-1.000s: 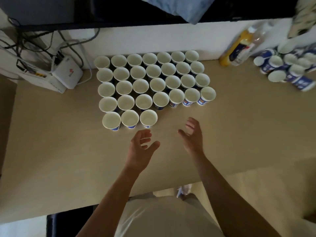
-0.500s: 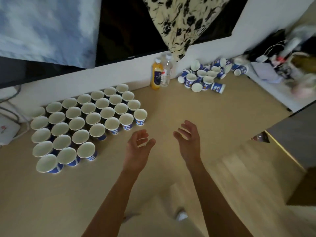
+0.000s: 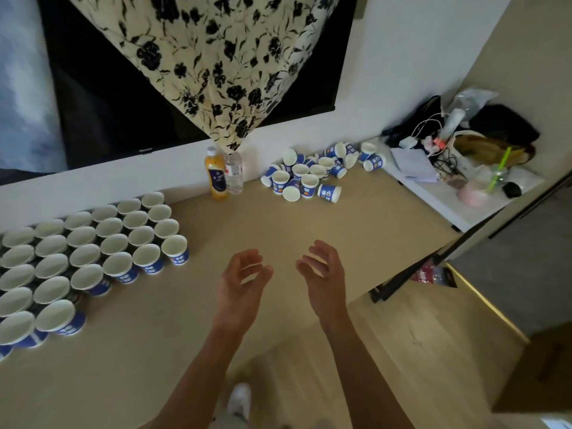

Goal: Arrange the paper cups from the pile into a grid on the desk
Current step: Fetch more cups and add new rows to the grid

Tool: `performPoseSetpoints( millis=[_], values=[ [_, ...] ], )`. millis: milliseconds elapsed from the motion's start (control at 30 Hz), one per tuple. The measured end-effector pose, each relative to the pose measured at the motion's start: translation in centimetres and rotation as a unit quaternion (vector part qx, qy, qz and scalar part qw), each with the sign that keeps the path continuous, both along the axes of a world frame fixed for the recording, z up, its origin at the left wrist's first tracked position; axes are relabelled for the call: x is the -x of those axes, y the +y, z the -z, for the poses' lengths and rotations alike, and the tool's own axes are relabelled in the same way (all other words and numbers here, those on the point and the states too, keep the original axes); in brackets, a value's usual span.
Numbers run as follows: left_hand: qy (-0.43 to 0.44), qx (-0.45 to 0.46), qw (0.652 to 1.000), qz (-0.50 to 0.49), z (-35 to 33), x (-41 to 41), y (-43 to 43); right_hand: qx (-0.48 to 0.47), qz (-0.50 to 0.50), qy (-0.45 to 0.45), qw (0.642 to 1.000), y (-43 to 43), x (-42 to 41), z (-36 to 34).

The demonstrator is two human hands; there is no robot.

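Our view had swung right: left hand (image 3: 240, 286) and right hand (image 3: 325, 277) still hovered empty, fingers loosely curled, over the desk (image 3: 309, 224); grid (image 3: 108, 246) at left, pile (image 3: 309, 176) back-right near two bottles (image 3: 218, 176), cups uncountable.

Blue-and-white cups (image 3: 305, 178), tan desk (image 3: 278, 230)

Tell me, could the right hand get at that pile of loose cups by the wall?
Probably yes: the right hand is open and empty, and only bare desk lies between it and the pile of cups; a forward stretch looks needed.

matt desk (image 3: 278, 230), seemingly wood, paper cups (image 3: 306, 178)
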State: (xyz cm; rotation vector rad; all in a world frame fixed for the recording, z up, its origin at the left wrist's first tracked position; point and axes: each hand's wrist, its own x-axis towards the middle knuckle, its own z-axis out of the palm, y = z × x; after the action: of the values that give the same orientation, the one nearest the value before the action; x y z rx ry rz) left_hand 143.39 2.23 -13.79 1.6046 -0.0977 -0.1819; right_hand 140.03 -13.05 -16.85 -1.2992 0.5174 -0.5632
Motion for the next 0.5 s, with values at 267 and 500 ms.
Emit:
performPoseSetpoints(
  millis=[267,500],
  values=[
    [0.003,-0.005,1.0,0.023,1.2,-3.8,-8.5,0.025,0.003,0.044,0.999,-7.1,-0.8,1.7],
    [0.049,0.015,0.998,0.023,3.5,-9.2,-17.0,0.061,0.031,0.099,0.993,-16.1,-4.6,2.2]
  ],
)
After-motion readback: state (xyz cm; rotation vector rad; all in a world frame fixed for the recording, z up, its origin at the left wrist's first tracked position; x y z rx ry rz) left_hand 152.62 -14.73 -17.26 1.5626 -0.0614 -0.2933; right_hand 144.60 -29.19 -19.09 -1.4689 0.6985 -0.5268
